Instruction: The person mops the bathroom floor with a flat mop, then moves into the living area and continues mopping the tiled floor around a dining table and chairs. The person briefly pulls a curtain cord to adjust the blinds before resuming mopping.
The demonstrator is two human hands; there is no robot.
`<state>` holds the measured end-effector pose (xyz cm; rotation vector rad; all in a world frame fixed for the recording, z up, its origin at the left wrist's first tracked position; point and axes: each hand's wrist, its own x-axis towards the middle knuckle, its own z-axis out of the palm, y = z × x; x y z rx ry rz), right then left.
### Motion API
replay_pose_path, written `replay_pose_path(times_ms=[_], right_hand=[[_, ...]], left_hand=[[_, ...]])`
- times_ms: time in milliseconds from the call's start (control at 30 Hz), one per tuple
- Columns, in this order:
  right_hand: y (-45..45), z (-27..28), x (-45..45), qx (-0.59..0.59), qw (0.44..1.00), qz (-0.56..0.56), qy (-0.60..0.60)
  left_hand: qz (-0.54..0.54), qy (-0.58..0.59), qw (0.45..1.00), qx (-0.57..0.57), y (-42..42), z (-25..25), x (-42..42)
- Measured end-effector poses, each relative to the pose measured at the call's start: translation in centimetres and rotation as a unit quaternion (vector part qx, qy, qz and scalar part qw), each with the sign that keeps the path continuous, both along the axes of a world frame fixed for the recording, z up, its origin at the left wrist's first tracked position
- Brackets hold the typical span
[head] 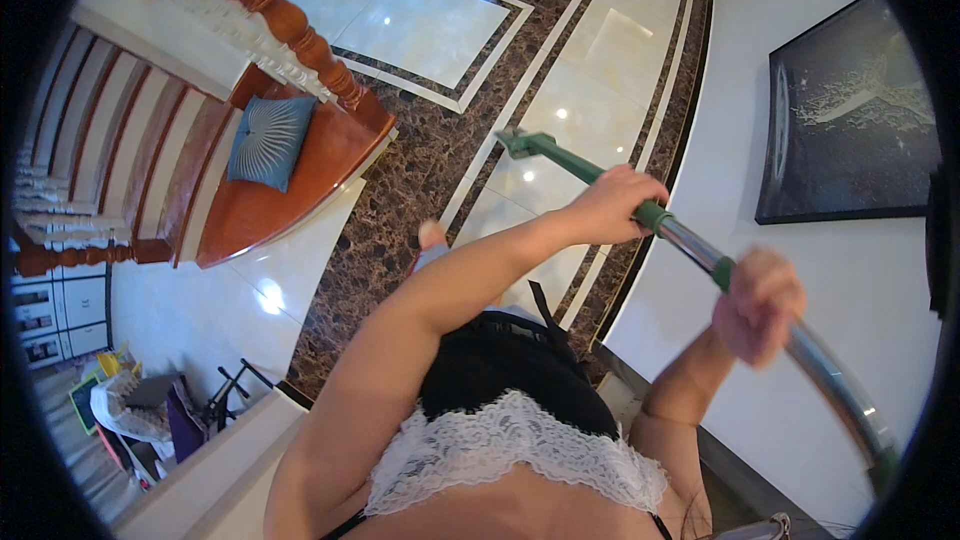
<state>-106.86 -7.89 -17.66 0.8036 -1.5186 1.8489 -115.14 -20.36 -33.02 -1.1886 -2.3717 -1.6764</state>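
A long chrome and green pole (691, 244) slants across the right half of the view. At its upper-left end is a green plastic fitting (525, 143), seen above the pale floor tiles. My left hand (616, 204) grips the green sleeve just behind this fitting. Lower down, my right hand (759, 307) is closed around the pole by a green collar; motion blurs its fingers. The other end of the pole runs out towards the lower right rim, where a dark green part is partly cut off.
A wooden staircase (281, 195) curves at left, with a blue cushion (271, 141) on its lowest step and a turned newel post (300, 30). A framed picture (855, 112) hangs on the white wall at right. Cluttered items (139, 409) stand at lower left.
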Motion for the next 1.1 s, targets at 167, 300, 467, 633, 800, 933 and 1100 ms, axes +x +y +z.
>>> replay_pose_path(times_ms=[167,300,467,633,800,933,1100], right_hand=[[-2.6,-5.1,-4.4,0.03,0.983,-0.078,-0.165],[-5.5,-5.2,-10.9,-0.043,0.981,-0.06,-0.179],[-9.8,-1.7,-21.3,-0.041,0.971,-0.106,-0.212],[-12.5,0.9,-28.0,0.01,0.968,-0.086,-0.235],[-14.5,1.2,-29.4,-0.059,0.963,-0.17,-0.199],[-14.7,3.6,-29.5,-0.099,0.966,-0.199,-0.136],[-14.6,8.9,-28.4,-0.1,0.98,-0.149,-0.087]], left_hand=[[-0.021,-0.037,0.998,-0.048,-2.4,-7.8,-9.2],[-0.039,-0.033,0.997,0.063,-4.0,-10.9,-14.7],[-0.073,-0.093,0.993,0.028,-6.9,-8.5,-23.6],[-0.054,-0.122,0.989,0.068,-10.4,-6.2,-28.9],[-0.051,-0.116,0.988,0.088,-10.5,-4.7,-30.7],[-0.13,-0.073,0.975,0.167,-11.2,-4.6,-30.8],[0.155,-0.66,0.631,0.378,-14.6,-7.8,-31.5]])
